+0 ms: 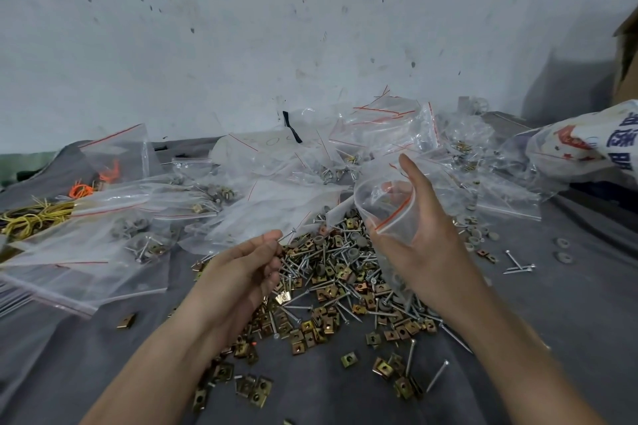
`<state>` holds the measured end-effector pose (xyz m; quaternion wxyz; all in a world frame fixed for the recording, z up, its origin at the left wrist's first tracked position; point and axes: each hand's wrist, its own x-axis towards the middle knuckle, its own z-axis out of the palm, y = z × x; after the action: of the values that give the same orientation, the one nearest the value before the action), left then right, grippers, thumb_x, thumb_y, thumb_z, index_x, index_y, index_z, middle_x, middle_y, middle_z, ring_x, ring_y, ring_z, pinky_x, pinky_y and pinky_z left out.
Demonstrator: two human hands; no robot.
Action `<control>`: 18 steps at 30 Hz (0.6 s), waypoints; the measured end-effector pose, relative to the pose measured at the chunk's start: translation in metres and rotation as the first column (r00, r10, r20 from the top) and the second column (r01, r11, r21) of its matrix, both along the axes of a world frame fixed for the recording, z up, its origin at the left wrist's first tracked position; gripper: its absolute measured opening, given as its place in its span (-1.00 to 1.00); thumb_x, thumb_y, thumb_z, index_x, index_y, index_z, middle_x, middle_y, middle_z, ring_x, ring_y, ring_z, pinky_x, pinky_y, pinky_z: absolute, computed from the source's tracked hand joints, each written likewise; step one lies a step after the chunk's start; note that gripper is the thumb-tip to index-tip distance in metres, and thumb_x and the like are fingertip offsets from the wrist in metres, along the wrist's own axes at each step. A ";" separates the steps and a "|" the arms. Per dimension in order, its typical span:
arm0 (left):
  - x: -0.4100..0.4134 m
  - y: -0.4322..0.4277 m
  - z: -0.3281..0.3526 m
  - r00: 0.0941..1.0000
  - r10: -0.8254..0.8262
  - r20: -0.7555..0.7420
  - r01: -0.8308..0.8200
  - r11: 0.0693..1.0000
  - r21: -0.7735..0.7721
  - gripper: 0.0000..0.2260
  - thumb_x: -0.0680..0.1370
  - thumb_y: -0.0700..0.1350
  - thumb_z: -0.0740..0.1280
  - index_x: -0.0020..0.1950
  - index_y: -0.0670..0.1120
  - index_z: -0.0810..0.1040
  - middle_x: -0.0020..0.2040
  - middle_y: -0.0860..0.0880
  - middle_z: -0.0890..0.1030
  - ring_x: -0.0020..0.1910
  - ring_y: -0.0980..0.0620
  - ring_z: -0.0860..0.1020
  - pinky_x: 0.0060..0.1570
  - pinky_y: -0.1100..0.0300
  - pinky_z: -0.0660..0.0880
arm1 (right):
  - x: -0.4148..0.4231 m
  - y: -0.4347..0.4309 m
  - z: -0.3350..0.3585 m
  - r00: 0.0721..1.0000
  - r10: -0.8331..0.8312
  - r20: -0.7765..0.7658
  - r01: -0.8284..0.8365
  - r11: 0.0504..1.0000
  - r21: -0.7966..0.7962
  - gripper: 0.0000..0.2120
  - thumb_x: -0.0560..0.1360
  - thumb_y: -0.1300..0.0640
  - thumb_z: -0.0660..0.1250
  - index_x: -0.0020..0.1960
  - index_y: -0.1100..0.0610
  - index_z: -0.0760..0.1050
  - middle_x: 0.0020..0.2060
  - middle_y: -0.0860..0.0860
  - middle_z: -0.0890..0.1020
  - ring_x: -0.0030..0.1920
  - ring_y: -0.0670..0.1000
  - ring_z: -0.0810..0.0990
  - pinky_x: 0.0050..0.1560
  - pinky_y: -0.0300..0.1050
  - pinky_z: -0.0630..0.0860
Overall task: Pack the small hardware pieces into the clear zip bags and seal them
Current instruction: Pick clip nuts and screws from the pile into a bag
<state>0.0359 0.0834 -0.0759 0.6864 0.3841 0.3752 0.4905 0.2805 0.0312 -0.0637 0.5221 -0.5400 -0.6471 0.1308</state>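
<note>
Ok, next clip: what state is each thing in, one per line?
Left hand: pinches a screw.
Right hand: holds the bag.
Bag: mouth open, unsealed.
Pile: loose on the cloth.
Left bags: hold hardware, lying flat.
Sack: lying on its side.

body parts in view: two hands, two forearms.
left hand [241, 269]: bare; fingers long and thin.
right hand [424, 245]: bare; same build.
left forearm [165, 355]: bare along its whole visible length, wrist to lower frame edge; slender, tapering toward the wrist.
right forearm [511, 338]: bare likewise, same taper.
fingernail detail: too small to tell.
</note>
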 end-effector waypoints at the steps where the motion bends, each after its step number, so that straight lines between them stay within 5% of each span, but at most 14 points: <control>1: 0.000 0.000 0.002 0.999 -0.002 0.032 0.002 1.000 -0.015 -0.78 0.53 -0.28 0.32 0.16 -0.18 0.58 -0.27 -0.03 0.58 -0.36 0.14 0.55 -0.36 0.31 0.56 | 0.000 0.000 0.000 1.000 0.002 0.001 -0.002 1.000 0.000 -0.16 0.51 -0.04 0.47 0.55 -0.39 0.00 0.47 -0.15 0.39 0.46 -0.16 0.36 0.40 -0.13 0.30; 7: -0.002 -0.001 0.011 0.979 -0.043 0.197 0.054 0.997 -0.055 -0.81 0.52 -0.30 0.25 0.05 -0.10 0.57 -0.22 -0.02 0.56 -0.33 0.10 0.55 -0.35 0.24 0.55 | -0.003 -0.003 -0.001 1.000 0.009 0.010 -0.009 1.000 0.000 -0.15 0.52 -0.01 0.47 0.55 -0.41 -0.02 0.50 -0.21 0.34 0.47 -0.25 0.30 0.38 -0.24 0.24; 13: -0.002 -0.008 0.020 0.901 -0.191 0.389 0.220 0.975 -0.032 -0.83 0.54 -0.29 0.22 -0.01 -0.07 0.56 -0.17 0.00 0.49 -0.26 0.08 0.45 -0.20 0.20 0.50 | -0.003 -0.003 0.000 1.000 0.024 0.001 -0.024 1.000 -0.003 -0.14 0.52 -0.01 0.47 0.55 -0.41 -0.02 0.49 -0.19 0.35 0.47 -0.20 0.32 0.47 -0.05 0.29; 18: 0.002 -0.011 0.024 0.781 -0.262 0.566 0.315 0.949 0.005 -0.66 0.31 -0.38 0.46 -0.01 -0.05 0.62 -0.13 0.03 0.49 -0.23 0.10 0.46 -0.12 0.18 0.48 | -0.003 -0.003 -0.001 1.000 0.021 0.010 -0.021 1.000 -0.003 -0.13 0.51 0.01 0.48 0.55 -0.41 -0.02 0.47 -0.18 0.37 0.46 -0.23 0.32 0.43 -0.12 0.29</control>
<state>0.0377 0.0719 -0.0515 0.8494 0.2450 0.1158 0.4529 0.2778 0.0281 -0.0647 0.5167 -0.5344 -0.6553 0.1344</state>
